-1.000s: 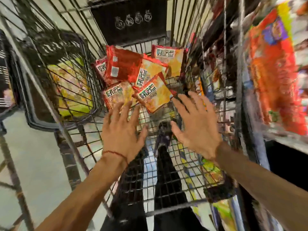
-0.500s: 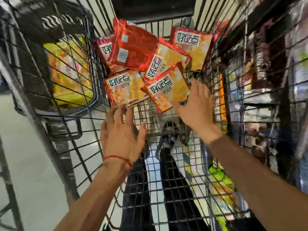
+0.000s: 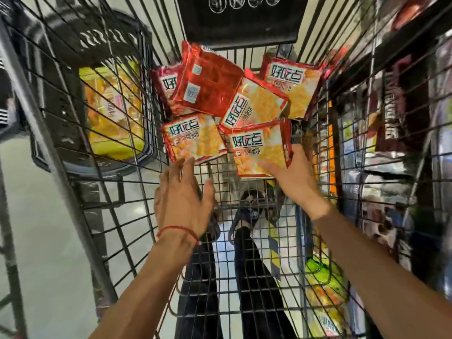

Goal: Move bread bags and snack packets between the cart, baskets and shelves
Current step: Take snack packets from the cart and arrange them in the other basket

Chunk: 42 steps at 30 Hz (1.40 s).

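Observation:
Several red and yellow snack packets lie in a heap at the far end of the wire cart [image 3: 137,216]. My right hand [image 3: 291,174] grips the nearest packet [image 3: 259,148] by its lower right corner, thumb on top. My left hand [image 3: 182,194] is spread open above the cart floor. Its fingertips just reach the lower edge of another packet [image 3: 193,138]. One packet [image 3: 208,86] on top of the heap shows its red back.
A black basket [image 3: 80,94] with yellow bags [image 3: 115,108] in it stands outside the cart's left wall. Shelves with packaged goods [image 3: 396,118] run along the right. A black panel [image 3: 239,18] closes the cart's far end. Legs and sandals show through the mesh floor.
Both hands have moved forward to the heap. My right hand has closed on the nearest packet's corner, and my left fingertips have reached the packet beside it.

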{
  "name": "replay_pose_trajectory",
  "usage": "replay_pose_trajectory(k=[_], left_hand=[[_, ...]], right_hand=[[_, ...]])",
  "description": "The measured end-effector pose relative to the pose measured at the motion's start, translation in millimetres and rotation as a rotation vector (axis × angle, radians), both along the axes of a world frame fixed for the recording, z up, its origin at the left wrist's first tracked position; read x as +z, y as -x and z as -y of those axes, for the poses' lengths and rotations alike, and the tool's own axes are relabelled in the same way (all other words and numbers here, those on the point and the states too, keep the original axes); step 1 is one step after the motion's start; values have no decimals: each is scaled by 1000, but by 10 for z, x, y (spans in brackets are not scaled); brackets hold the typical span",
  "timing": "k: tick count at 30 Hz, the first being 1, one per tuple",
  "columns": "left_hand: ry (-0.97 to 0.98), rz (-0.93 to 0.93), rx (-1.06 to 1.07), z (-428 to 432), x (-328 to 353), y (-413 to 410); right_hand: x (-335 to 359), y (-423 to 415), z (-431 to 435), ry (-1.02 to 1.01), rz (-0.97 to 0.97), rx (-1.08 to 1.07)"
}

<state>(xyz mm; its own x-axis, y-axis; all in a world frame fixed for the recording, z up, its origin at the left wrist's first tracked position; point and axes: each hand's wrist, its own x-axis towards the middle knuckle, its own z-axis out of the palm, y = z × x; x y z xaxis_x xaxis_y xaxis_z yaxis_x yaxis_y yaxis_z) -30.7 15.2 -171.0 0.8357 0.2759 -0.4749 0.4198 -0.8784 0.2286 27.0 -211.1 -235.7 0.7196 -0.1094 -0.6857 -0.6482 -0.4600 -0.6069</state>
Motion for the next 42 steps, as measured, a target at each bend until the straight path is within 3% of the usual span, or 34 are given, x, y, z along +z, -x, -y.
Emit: replay_pose_trajectory(k=[7,12,17,26,36,42], left_hand=[[139,2,295,-32,-435,-360],[130,-37,486,-31,-909,-490],[180,-10,614,38,-922,-567],[497,140,998,51,-941,-467],[765,193,809,145,414,-25],[873,188,654,176,1256,353]], right_hand=[[96,-39,42,-209,61,-184],[78,-80,42,-239,61,-228],[5,-54,51,-287,62,-314],[99,-37,73,-394,19,-491],[1207,464,202,-460,-39,-608],[2018,863,267,-492,-5,-554]])
